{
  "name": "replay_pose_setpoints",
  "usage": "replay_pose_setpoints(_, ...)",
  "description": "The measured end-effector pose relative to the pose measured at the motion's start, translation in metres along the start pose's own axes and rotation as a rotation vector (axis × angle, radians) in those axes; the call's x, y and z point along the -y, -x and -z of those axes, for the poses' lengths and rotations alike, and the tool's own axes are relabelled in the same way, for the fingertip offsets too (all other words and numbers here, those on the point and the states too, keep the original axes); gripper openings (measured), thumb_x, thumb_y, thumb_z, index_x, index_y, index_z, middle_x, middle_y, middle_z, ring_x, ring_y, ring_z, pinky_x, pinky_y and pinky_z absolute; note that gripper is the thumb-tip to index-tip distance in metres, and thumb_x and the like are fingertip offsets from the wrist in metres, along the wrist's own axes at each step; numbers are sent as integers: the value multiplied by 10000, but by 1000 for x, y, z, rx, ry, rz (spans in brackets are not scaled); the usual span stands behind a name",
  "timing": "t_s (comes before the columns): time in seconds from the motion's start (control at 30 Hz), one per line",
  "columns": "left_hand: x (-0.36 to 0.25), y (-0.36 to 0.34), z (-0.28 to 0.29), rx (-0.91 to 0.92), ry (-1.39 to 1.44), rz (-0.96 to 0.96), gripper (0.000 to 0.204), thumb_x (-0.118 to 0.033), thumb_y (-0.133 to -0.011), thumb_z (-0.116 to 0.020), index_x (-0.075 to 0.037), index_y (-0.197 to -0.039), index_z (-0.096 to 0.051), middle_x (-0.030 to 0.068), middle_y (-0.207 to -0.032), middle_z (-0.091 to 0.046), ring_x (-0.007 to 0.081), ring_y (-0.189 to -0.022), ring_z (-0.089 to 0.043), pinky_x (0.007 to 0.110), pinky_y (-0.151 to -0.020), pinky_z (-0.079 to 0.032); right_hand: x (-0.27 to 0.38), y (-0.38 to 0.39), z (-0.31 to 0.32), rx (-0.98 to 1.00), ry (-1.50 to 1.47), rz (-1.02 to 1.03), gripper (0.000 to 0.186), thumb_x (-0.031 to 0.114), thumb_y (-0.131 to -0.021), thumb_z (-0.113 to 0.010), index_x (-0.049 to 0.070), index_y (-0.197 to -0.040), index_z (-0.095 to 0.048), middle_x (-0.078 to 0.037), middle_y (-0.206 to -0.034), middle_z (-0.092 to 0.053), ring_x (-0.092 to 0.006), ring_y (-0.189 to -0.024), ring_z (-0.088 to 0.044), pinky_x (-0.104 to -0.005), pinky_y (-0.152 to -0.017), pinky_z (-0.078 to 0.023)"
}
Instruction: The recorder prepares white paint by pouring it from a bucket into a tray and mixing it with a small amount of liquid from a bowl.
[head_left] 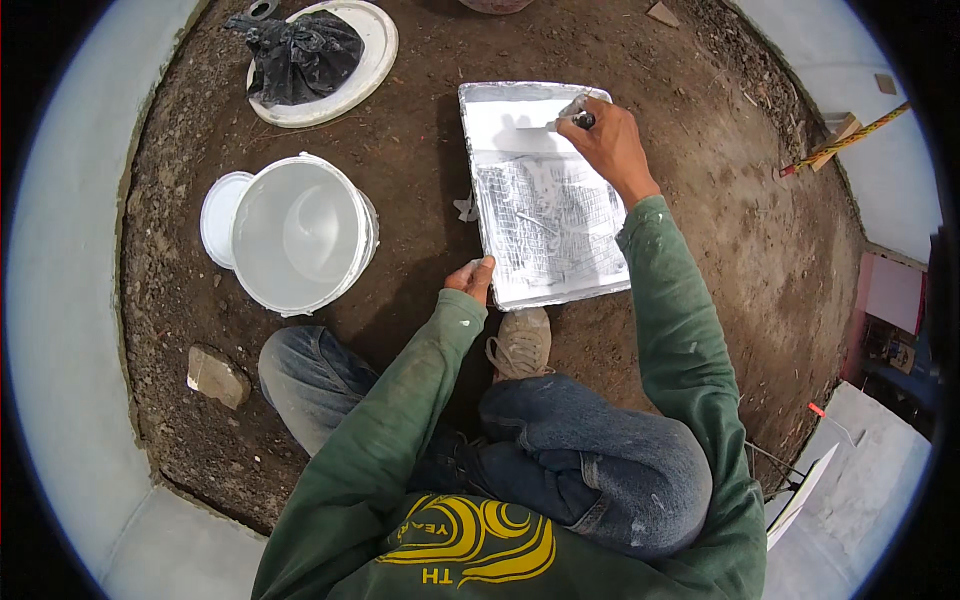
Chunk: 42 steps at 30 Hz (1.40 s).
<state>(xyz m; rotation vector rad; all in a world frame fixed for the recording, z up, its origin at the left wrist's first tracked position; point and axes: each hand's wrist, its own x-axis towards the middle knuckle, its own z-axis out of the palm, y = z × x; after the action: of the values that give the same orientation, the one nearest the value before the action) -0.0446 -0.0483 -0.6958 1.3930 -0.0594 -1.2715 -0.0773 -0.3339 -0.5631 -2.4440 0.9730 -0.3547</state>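
Observation:
A white-coated paint tray (550, 215) rests on the soil in front of me, with white paint in its far part and a streaked, ribbed ramp nearer me. My left hand (471, 279) is closed on the tray's near left corner, thumb against the rim. Over the far right part of the tray, my right hand (607, 146) grips a small tool (584, 120) with a dark, rounded handle end. Its working end points left over the paint, and its exact kind is unclear. White specks mark both green sleeves.
Left of the tray stands a white bucket (305, 235) beside a round white lid (222, 217). Farther off, a black plastic bag (305, 58) sits on a larger white lid (378, 50). A stone (218, 376) lies near my knee. Pale walls (65, 250) border the soil.

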Motion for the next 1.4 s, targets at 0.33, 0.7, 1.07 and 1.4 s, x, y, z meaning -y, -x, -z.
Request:
replay_pose_setpoints(0.33,-1,-1,0,-10,1,4,459,-359,-913,-596,31,-1156,-593,85,-984,-659,163,-809,-637,309,-673,-538,25,15,25,78,29,-25,309,252,-741,-698,-37,-845,-665,-199,-578,-585,-316,-540,-599,-380,-573,-477)
replay_pose_setpoints(0.7,-13,7,-6,-18,28,26,451,-387,-902,-595,26,-1084,-605,63,-954,-647,134,-817,-588,295,-709,-495,37,-39,-14,-124,-57,144,284,272,-764,-671,-11,-779,-643,-202,-645,-610,-400,-649,-605,-448,-627,-480)
replay_pose_setpoints(1.07,-7,5,-5,40,73,55,546,-429,-882,-619,24,-1183,-571,97,-1043,-644,176,-880,-628,329,-718,-540,30,-4,-23,-25,14,108,341,273,-749,-689,-60,-798,-634,-221,-653,-607,-368,-626,-611,-428,-625,-479)
replay_pose_setpoints(1.4,3,-2,-4,26,17,11,546,-421,-881,-621,30,-1183,-566,95,-1031,-647,174,-863,-634,323,-687,-550,50,18,8,60,35,85,295,253,-743,-673,-38,-750,-634,-193,-554,-571,-349,-558,-599,-410,-592,-477)
